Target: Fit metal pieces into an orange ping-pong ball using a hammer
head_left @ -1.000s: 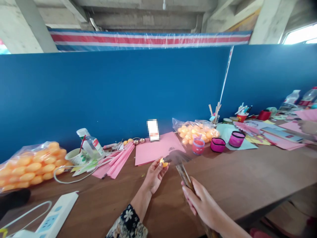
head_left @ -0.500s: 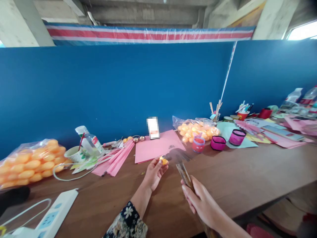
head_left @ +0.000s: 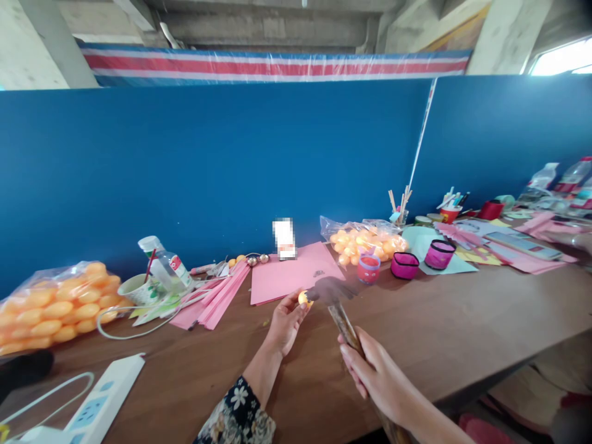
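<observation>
Above the brown table, the fingertips of my left hand [head_left: 283, 324] pinch a small orange ping-pong ball [head_left: 303, 298]. My right hand [head_left: 372, 364] is wrapped around the wooden handle of a hammer [head_left: 341, 320]. Its dark head is smeared by motion and reaches leftward up to the ball's right side; whether the two touch I cannot tell. A dark patch shows on the ball where the hammer's tip comes up to it. Just beyond both hands lies a pink sheet of paper [head_left: 287, 277].
Clear bags of orange balls [head_left: 60, 308] stand at the left and behind the hammer [head_left: 365, 240]. A red cup [head_left: 369, 269] and magenta bands [head_left: 405, 265] sit to the right. A tilted plastic bottle [head_left: 169, 265], pink strips [head_left: 222, 293] and a white power strip [head_left: 106, 394] are at the left.
The hammer head has come left, closing the small gap to the ball. My left hand keeps its pinch on the ball. The view has shifted slightly.
</observation>
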`<state>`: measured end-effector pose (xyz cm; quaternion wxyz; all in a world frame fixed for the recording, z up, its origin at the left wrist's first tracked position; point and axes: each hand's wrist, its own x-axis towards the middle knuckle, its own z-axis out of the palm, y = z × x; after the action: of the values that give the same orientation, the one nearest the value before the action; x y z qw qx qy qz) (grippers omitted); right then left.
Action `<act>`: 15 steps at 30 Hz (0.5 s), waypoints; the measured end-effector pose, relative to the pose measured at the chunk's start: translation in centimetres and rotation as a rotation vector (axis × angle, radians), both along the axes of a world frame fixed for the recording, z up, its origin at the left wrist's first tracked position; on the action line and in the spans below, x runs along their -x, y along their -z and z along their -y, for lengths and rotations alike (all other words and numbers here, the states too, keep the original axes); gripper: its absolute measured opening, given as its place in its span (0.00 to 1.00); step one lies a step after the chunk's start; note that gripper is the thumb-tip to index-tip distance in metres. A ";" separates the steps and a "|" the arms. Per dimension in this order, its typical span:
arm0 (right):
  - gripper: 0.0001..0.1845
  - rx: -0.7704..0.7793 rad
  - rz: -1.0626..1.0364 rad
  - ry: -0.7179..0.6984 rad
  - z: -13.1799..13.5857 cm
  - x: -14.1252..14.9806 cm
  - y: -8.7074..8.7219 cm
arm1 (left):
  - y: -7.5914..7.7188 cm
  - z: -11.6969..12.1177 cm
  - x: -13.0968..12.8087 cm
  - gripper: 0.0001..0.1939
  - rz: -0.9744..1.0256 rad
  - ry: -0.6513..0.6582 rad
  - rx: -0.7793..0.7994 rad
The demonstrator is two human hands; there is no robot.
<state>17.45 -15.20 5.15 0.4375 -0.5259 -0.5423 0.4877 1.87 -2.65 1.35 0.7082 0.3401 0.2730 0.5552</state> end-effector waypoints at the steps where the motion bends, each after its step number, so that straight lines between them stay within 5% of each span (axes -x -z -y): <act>1: 0.14 -0.007 0.000 0.014 0.0 0.0 0.0 | 0.0 0.0 0.0 0.21 -0.003 0.005 -0.012; 15: 0.13 0.004 0.004 -0.018 0.0 -0.4 0.1 | -0.1 0.3 -0.1 0.22 -0.122 0.027 -0.100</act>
<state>17.85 -15.17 5.02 0.4311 -0.5227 -0.5470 0.4917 1.94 -2.91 1.43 0.6799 0.4120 0.2831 0.5366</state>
